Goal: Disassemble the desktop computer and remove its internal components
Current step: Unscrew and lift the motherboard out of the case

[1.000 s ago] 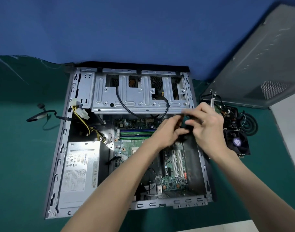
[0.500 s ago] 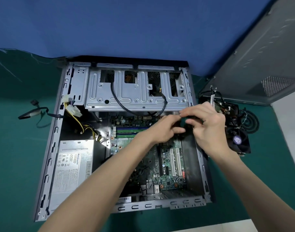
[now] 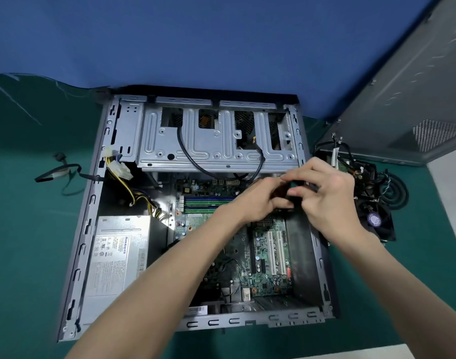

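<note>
The open desktop case (image 3: 74, 268) lies flat on a green mat, with its motherboard (image 3: 271, 255), power supply (image 3: 113, 260) and metal drive cage (image 3: 208, 151) exposed. Both my hands meet above the motherboard's upper right corner, just below the cage. My left hand (image 3: 258, 200) and my right hand (image 3: 328, 200) pinch a small black part (image 3: 295, 189) between their fingertips. What the part is stays mostly hidden by my fingers. A black cable (image 3: 193, 161) loops from the cage down toward my hands.
Right of the case lie a removed fan and cooler with tangled wires (image 3: 377, 221). The grey side panel (image 3: 408, 86) leans at the far right. A loose black cable (image 3: 63, 174) trails over the mat on the left. Yellow power wires (image 3: 126, 187) hang inside the case.
My hands stay together at the same spot near the cage, fingers working on the black part. The view has shifted slightly; nothing has come free.
</note>
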A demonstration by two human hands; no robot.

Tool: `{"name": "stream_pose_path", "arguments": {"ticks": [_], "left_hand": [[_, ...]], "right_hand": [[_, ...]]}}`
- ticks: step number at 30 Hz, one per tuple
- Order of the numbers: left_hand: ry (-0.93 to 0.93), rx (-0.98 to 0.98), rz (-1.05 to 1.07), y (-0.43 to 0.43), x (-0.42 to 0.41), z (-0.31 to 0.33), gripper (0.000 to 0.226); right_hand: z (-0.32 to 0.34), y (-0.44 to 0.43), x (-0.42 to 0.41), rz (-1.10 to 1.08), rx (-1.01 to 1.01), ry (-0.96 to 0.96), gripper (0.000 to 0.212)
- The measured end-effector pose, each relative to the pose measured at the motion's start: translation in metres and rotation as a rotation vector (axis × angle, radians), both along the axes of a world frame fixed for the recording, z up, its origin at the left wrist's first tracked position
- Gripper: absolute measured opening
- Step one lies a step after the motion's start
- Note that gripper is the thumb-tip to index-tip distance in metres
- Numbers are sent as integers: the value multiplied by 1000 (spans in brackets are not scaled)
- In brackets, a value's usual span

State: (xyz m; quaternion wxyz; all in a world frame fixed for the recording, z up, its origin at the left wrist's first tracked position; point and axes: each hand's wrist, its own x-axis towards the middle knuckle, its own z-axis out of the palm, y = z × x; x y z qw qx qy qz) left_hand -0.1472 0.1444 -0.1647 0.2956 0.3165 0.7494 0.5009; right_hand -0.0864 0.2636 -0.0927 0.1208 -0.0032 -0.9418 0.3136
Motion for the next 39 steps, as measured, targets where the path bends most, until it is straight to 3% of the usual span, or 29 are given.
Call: {"name": "stream_pose_path", "arguments": {"ticks": [3, 6, 8, 11, 16, 19, 22, 24, 27, 29, 34, 36, 39], "left_hand": [[-197, 69, -38, -2, -4, 3, 22], [-83, 21, 30, -1, 1, 1, 30], [53, -29, 74, 1, 8, -5, 25], [75, -24, 90, 1, 12, -7, 31], [-30, -15, 84, 2, 6, -2, 43], [-152, 0, 59, 1, 3, -1, 37], [24, -107, 121, 3, 6, -6, 14], [81, -84, 180, 3, 13, -7, 18], [-6, -11, 175, 3, 14, -6, 27], [-5, -20, 122, 3, 12, -9, 19], [106, -39, 170, 2, 17, -6, 7], [13, -66, 153, 1, 15, -7, 28], [-74, -103, 130, -4, 12, -9, 35]], "right_hand": [[2, 1, -2, 24, -47, -30, 41], [6, 7, -4, 58, -134, -132, 53], [9, 7, -2, 42, -122, -143, 42], [9, 6, 2, -4, 30, -41, 23], [7, 9, 4, 7, 32, -54, 30], [7, 12, 5, 43, 19, -59, 33], [8, 7, 5, 50, -18, -84, 32], [5, 1, 5, 11, -38, -102, 35], [2, 0, 6, -32, -65, -81, 34], [0, 3, 8, -9, -54, -52, 34], [0, 2, 7, 40, 78, 32, 13], [-1, 4, 5, 36, 63, 27, 19], [-2, 6, 3, 43, 51, 18, 29]]}}
